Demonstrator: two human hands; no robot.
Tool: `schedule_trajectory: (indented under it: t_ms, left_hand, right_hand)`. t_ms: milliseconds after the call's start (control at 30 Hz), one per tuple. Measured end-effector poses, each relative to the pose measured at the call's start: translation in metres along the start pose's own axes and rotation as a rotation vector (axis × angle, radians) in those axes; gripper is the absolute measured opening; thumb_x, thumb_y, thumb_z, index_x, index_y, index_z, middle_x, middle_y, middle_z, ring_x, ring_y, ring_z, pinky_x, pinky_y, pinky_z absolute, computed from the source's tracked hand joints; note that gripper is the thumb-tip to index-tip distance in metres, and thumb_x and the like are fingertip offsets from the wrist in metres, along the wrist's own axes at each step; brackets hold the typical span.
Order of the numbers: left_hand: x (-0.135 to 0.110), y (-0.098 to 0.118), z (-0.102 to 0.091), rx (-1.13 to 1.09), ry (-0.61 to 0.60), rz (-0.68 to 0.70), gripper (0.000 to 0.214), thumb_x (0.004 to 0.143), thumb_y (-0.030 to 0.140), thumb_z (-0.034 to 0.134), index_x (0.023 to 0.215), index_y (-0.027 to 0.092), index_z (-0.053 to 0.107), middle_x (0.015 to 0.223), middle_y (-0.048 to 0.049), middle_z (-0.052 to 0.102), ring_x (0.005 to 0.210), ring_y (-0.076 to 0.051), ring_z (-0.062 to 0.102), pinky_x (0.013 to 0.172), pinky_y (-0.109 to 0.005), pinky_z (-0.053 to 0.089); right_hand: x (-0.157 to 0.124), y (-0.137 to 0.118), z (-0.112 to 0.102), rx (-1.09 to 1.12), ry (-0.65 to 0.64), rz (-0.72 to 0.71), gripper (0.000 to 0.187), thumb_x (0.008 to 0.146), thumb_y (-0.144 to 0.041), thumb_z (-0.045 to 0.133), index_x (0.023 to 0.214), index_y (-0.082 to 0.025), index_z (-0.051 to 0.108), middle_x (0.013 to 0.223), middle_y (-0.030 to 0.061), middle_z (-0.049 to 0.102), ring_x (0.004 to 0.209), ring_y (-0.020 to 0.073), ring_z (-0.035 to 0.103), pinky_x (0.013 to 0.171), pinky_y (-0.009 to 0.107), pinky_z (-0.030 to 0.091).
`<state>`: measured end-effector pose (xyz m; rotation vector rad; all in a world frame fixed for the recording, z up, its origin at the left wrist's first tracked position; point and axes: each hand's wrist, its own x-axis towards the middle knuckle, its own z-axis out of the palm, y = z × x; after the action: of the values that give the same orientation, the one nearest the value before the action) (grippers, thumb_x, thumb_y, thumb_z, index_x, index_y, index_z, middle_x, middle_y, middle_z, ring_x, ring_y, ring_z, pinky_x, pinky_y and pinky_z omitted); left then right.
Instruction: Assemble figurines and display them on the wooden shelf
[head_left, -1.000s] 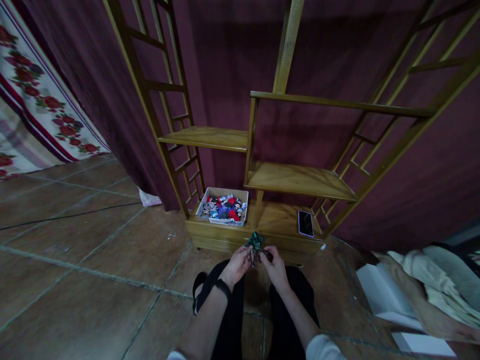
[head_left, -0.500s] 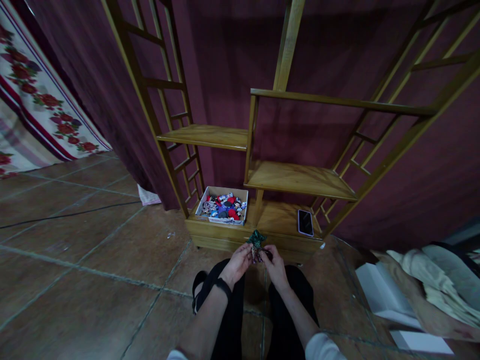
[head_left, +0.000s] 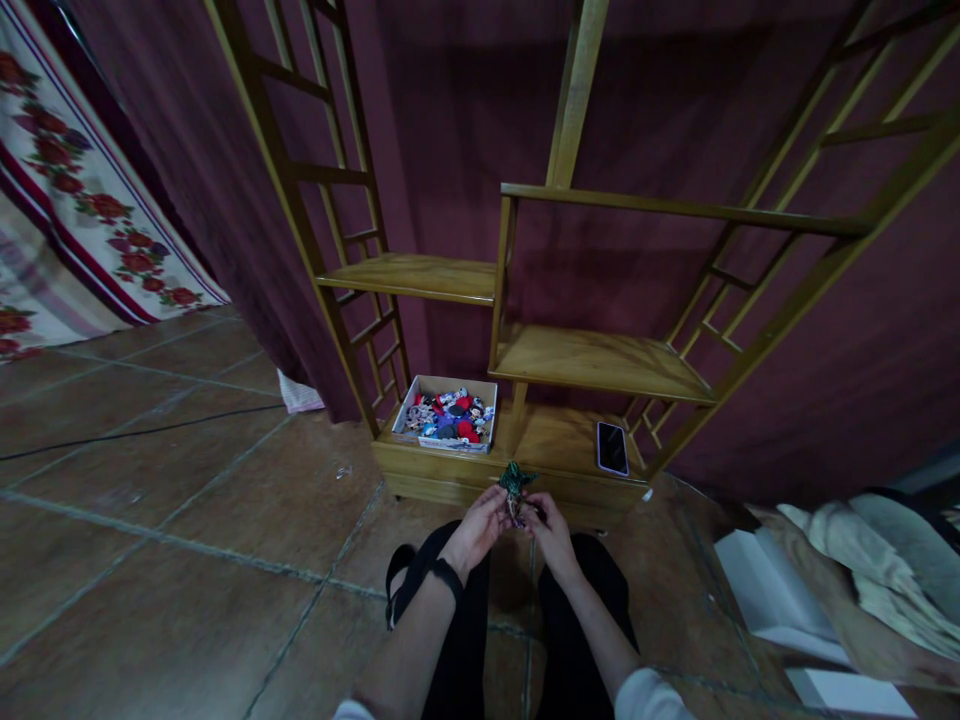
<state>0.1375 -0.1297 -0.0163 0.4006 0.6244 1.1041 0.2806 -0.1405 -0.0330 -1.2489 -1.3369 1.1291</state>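
Half-hidden trinket (head_left: 514,479): left hand (head_left: 475,528), right hand (head_left: 553,534)

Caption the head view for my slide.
Left hand and right hand hold a small green ornament before a wooden shelf bearing a trinket box.

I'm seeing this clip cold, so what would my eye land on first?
The left hand and the right hand pinch a small green trinket between them, low in the middle. Just beyond, a white box of colourful bits sits on the bottom board of the wooden shelf, a phone lying to its right.
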Motion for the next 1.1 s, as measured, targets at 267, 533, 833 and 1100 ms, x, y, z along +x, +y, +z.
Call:
schedule_trajectory:
  t_ms: [267, 533, 833, 1100]
  left_hand:
    - [0.001, 0.000, 0.000, -0.035, 0.023, -0.018, 0.012, 0.073, 0.019, 0.064, 0.082, 0.013, 0.058, 0.078, -0.0051, 0.066, 0.065, -0.012, 0.060, 0.060, -0.023, 0.045]
    - [-0.001, -0.001, 0.002, -0.090, 0.103, 0.014, 0.006, 0.073, 0.013, 0.062, 0.073, 0.013, 0.056, 0.075, -0.0052, 0.066, 0.064, -0.014, 0.061, 0.060, -0.025, 0.047]
    - [-0.005, 0.003, 0.009, -0.091, 0.110, -0.005, 0.005, 0.076, 0.009, 0.054, 0.076, 0.011, 0.058, 0.076, -0.0083, 0.066, 0.068, -0.016, 0.064, 0.064, -0.027, 0.051]
    - [-0.002, 0.000, 0.007, -0.094, 0.119, -0.017, 0.010, 0.076, 0.008, 0.055, 0.084, 0.011, 0.059, 0.082, -0.0098, 0.067, 0.070, -0.016, 0.064, 0.065, -0.026, 0.051]
  right_hand:
    - [-0.003, -0.006, 0.002, 0.002, 0.006, -0.065, 0.030, 0.076, -0.048, 0.051, 0.089, -0.021, 0.055, 0.086, 0.0041, 0.065, 0.064, 0.0161, 0.059, 0.056, 0.027, 0.048]
    - [-0.006, -0.014, 0.003, -0.055, 0.036, -0.127, 0.024, 0.078, -0.040, 0.052, 0.092, -0.021, 0.056, 0.094, 0.0045, 0.065, 0.084, 0.0201, 0.062, 0.075, 0.032, 0.049]
    - [-0.008, -0.013, 0.002, -0.160, 0.119, -0.176, 0.026, 0.077, -0.035, 0.052, 0.098, -0.020, 0.057, 0.093, 0.0061, 0.065, 0.084, 0.0196, 0.061, 0.076, 0.032, 0.048]
    - [-0.008, -0.014, 0.002, -0.185, 0.151, -0.183, 0.025, 0.076, -0.036, 0.052, 0.095, -0.020, 0.058, 0.088, 0.0049, 0.065, 0.079, 0.0190, 0.062, 0.073, 0.030, 0.049]
